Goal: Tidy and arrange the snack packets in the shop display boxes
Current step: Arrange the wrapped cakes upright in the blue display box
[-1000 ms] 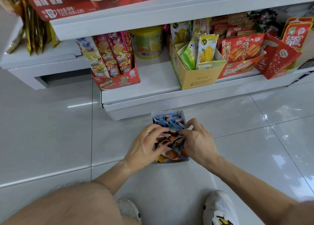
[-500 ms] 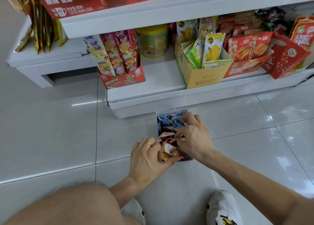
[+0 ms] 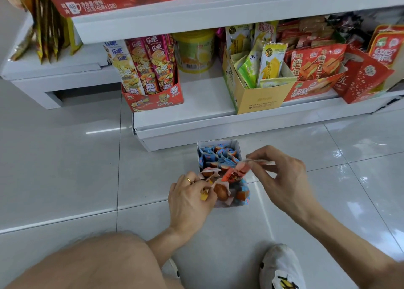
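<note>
On the floor by the shelf, the white display box (image 3: 237, 145) holds snack packets. The right hand (image 3: 282, 179) pinches an orange-red packet (image 3: 235, 175), print blurred; the left hand (image 3: 190, 198) grips a yellow one (image 3: 204, 196). Shelf tubes (image 3: 150, 63) read "乐吧".

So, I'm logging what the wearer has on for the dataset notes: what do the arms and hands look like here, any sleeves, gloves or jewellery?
Both forearms are bare, with no sleeves showing, and neither hand wears a glove. The left hand has a plain gold-coloured ring on one finger. The right hand shows no ring, watch or band.
</note>
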Demonstrator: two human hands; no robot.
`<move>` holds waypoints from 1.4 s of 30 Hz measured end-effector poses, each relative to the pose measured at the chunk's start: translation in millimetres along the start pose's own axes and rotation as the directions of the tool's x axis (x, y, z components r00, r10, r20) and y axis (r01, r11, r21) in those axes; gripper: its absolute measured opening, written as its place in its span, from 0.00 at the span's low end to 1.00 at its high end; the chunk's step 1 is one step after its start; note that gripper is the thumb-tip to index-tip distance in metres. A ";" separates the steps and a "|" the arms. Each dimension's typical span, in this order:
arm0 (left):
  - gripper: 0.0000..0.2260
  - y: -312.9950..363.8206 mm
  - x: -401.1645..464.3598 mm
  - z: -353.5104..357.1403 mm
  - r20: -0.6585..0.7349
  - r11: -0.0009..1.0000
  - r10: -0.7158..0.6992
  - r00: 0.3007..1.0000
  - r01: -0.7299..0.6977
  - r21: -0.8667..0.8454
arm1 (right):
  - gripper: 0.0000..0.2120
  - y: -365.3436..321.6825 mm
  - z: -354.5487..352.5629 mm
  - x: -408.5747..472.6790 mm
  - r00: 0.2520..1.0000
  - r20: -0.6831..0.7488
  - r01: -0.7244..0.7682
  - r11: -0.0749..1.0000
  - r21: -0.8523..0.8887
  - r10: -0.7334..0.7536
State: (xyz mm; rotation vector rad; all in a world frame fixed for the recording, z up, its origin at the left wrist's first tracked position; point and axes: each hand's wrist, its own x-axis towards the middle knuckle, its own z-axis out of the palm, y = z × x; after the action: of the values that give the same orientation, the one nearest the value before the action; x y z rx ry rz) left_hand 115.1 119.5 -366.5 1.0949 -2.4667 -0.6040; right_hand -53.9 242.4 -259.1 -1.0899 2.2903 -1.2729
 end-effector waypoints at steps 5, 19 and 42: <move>0.06 -5.7 15.6 -9.4 -0.058 0.987 0.156 0.986 -0.158 -0.035 | 0.08 -2.3 1.6 -20.9 1.000 -0.019 0.011 1.000 0.029 -0.011; 0.04 -20.3 34.8 -25.1 0.250 0.929 0.267 0.931 -0.180 -0.323 | 0.03 40.5 71.6 -33.8 0.961 0.078 0.276 0.930 -0.241 -0.265; 0.07 -34.3 34.3 -29.3 0.368 0.914 0.345 0.864 -0.220 -0.340 | 0.20 56.6 88.4 -49.9 0.983 0.133 0.141 0.981 -0.132 -0.123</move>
State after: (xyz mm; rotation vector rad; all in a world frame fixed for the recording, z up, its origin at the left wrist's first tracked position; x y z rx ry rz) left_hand 128.8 65.9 -354.4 0.5039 -2.7042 -1.1613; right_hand 3.7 245.0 -360.0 -1.3509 2.2752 -1.0678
